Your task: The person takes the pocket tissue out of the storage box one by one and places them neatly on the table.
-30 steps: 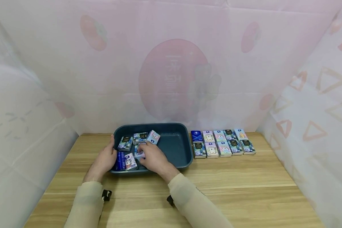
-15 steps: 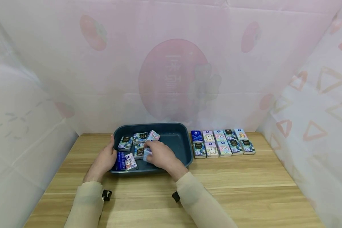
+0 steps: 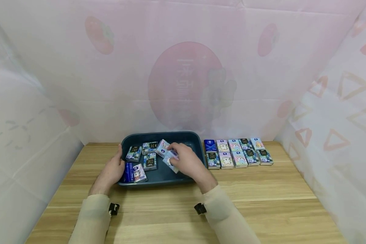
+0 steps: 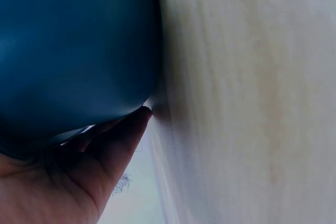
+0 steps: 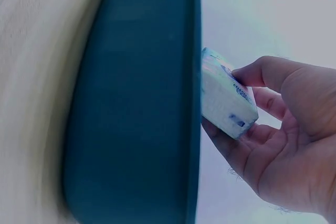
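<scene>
A dark teal tray [image 3: 167,182] stands on the table with several small tissue packs inside. My left hand [image 3: 112,171] rests against its left end; in the left wrist view that hand [image 4: 68,182] has straight fingers touching the outer wall. Between thumb and fingers, my right hand [image 3: 190,165] holds a light blue pack [image 3: 170,162] tilted over the tray's middle. The right wrist view shows this pack [image 5: 228,95] above the rim, pinched by the hand [image 5: 294,140]. Just behind it lies a pink and blue pack [image 3: 162,148]; left of it is a dark floral pack [image 3: 149,161].
Right of the tray, several packs stand side by side in two rows, among them a dark blue one [image 3: 210,145] and a floral one [image 3: 264,157]. The wooden table [image 3: 247,200] meets pale printed cloth [image 3: 122,67] at the back and sides.
My right hand has moved right across the tray with the light blue pack, uncovering the dark floral pack. The left hand has stayed at the tray's end.
</scene>
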`<move>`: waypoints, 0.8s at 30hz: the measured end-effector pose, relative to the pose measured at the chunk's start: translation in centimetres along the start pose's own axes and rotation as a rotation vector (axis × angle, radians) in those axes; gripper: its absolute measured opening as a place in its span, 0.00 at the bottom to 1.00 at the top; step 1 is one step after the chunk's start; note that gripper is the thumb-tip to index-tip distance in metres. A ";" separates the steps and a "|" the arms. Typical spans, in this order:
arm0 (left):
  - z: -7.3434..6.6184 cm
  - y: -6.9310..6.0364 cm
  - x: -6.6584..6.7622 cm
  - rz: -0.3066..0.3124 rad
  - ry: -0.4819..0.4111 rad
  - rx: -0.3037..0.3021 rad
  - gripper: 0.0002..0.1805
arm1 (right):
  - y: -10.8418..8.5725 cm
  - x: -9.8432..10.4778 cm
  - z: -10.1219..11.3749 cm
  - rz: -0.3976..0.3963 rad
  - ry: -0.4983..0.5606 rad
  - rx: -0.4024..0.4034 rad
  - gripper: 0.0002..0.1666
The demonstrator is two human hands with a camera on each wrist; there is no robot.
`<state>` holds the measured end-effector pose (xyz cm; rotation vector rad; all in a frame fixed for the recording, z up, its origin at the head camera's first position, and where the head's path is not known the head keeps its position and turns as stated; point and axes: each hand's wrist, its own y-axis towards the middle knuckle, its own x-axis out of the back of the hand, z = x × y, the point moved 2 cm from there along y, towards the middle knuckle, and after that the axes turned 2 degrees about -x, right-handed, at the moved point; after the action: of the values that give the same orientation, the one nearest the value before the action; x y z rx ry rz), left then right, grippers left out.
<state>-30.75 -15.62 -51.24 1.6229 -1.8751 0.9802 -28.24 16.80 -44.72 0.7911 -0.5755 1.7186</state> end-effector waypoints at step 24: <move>0.1 -0.3 -0.1 -0.005 -0.015 -0.023 0.42 | -3.4 7.5 -5.9 -0.062 0.126 -0.062 0.13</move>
<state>-30.44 -15.65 -51.34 1.6245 -1.8843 0.9433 -27.50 26.71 -43.02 0.6455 -0.5109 1.6725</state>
